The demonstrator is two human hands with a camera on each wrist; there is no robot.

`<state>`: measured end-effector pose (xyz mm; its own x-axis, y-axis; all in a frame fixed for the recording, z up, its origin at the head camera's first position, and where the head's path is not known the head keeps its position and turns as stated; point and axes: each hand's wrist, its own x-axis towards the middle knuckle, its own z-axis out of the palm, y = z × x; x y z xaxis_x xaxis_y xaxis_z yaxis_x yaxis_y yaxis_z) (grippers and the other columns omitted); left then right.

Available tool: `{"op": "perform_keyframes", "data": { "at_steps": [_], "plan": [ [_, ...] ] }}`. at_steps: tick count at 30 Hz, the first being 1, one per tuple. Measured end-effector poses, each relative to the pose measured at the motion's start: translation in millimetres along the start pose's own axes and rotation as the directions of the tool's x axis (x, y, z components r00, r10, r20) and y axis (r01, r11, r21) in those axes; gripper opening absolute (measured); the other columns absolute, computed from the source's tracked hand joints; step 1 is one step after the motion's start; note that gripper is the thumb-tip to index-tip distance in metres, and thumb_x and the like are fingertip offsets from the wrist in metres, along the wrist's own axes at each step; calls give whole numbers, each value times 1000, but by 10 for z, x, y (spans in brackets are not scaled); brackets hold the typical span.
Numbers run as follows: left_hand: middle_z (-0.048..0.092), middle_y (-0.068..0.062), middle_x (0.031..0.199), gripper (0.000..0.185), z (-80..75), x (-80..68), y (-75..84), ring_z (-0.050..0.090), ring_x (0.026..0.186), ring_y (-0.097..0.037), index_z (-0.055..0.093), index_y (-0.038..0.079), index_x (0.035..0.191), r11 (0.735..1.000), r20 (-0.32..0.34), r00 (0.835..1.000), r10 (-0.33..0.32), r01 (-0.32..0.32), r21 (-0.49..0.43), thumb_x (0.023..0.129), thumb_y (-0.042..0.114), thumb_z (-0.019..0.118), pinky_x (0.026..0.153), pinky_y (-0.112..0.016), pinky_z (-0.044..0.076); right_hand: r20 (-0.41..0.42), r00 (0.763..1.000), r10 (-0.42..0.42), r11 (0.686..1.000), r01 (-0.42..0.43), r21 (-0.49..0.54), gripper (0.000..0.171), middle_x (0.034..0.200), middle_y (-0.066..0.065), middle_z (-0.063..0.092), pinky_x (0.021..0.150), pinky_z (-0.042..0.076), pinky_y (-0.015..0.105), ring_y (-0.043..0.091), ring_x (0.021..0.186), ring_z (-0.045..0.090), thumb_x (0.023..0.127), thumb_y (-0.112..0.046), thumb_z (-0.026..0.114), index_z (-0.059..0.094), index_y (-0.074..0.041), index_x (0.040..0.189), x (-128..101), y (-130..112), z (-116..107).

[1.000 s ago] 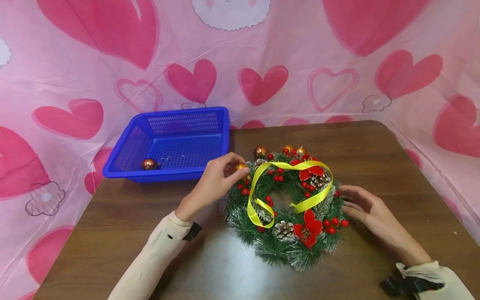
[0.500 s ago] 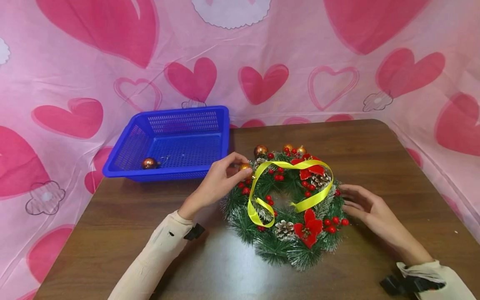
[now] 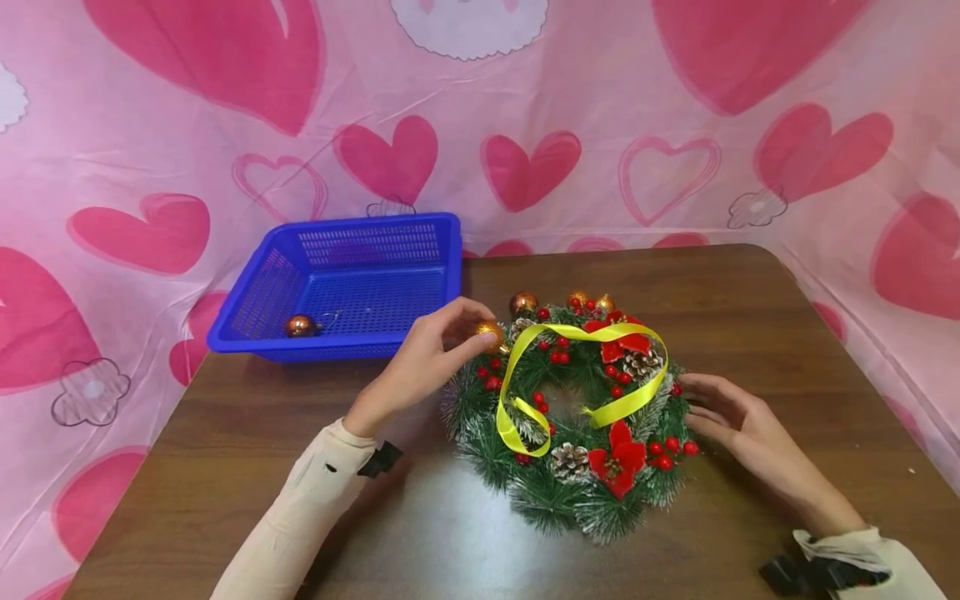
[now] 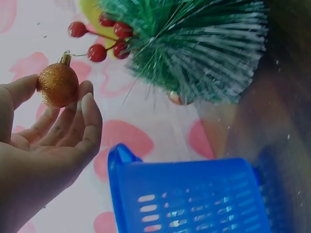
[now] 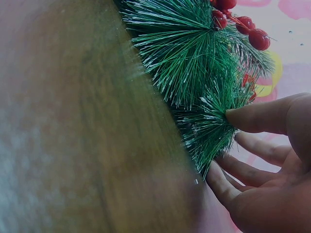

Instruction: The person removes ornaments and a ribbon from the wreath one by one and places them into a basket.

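Note:
A green wreath lies on the table, trimmed with red berries, red flowers and pine cones, a yellow ribbon looped over its top. At its far left side my left hand pinches a gold glitter bauble between thumb and fingertips. The left wrist view shows that bauble whole, its cap upward with a thin wire loop by the red berries. My right hand holds the wreath's right edge; in the right wrist view the thumb and fingers lie on either side of the green needles.
A blue plastic basket stands at the back left, with a copper bauble inside. More baubles sit along the wreath's far edge, among them a shiny copper one. A pink curtain with hearts hangs behind the table.
The gold bauble in my left hand has moved slightly right and shows more fully between the fingertips. The right hand and wreath have stayed in place.

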<state>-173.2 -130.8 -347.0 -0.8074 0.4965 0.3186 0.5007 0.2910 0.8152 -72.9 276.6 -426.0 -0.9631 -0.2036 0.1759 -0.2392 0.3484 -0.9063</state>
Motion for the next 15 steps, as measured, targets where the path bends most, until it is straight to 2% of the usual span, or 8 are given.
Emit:
{"op": "perform_keyframes", "data": {
  "at_steps": [3, 6, 10, 15],
  "plan": [
    [71, -2, 105, 25, -52, 2, 26, 68, 83, -19, 62, 10, 118, 1000, -19, 1000, 8, -7, 6, 95, 17, 69, 74, -41, 56, -2, 1000, 16, 1000, -16, -14, 48, 128, -11, 59, 88, 51, 15, 0, 114, 60, 93, 4, 65, 49, 5, 138, -2, -8, -2],
    [70, 0, 105, 26, -103, 3, 45, 67, 81, -17, 63, 11, 118, 1000, -33, 999, 18, -17, 24, 94, 18, 70, 75, -38, 56, -6, 1000, 11, 1000, -11, -14, 47, 128, -10, 60, 88, 51, 15, 0, 113, 60, 93, 5, 65, 49, 5, 137, -5, -12, -4],
    [69, 3, 106, 26, -165, -3, 81, 65, 91, -12, 64, 12, 118, 998, -40, 998, 40, -38, 51, 94, 20, 71, 82, -32, 56, -8, 1000, -16, 1000, 16, 5, 46, 126, -10, 62, 88, 51, 15, 0, 112, 61, 91, 10, 64, 50, 8, 135, -12, -5, 2],
    [69, 3, 105, 26, -235, -22, 103, 64, 97, -11, 66, 10, 117, 997, -72, 996, 58, -54, 59, 93, 20, 72, 83, -32, 56, -4, 1000, -30, 999, 30, 29, 45, 126, -11, 62, 89, 51, 15, 0, 113, 61, 90, 12, 63, 51, 9, 134, -14, 6, 12]
  ]
}}
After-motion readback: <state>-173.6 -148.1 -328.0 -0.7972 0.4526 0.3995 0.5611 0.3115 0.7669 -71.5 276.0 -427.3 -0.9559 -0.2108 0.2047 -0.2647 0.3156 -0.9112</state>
